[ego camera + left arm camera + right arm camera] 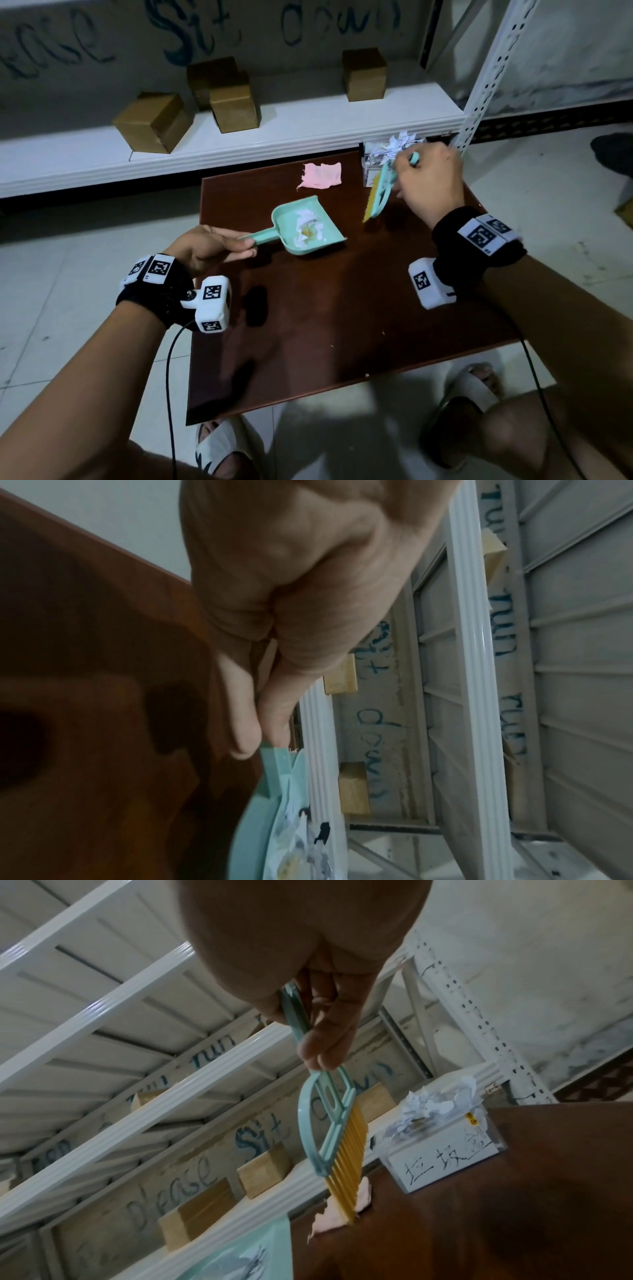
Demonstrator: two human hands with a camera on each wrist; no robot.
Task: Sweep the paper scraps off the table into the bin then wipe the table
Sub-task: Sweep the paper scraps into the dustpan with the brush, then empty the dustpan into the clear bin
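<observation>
Over the table point(308, 325) my left hand point(209, 248) grips the dustpan point(308, 226) handle; paper scraps point(308, 228) sit inside. My right hand point(430, 178) grips the brush point(376, 195) beside the bin point(441, 1153). I should keep the pan flat, then tip slowly. I count one pan, one brush, one bin, one pink cloth point(322, 175), four boxes point(152, 121).

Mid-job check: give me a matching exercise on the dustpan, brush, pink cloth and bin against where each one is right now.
1 dustpan
2 brush
3 pink cloth
4 bin

A lying flat at the table's far edge
B in the right hand
C far right corner, heaped with scraps
D held by its handle in the left hand

Pairs: 1-D, 2-B, 3-A, 4-C
</observation>
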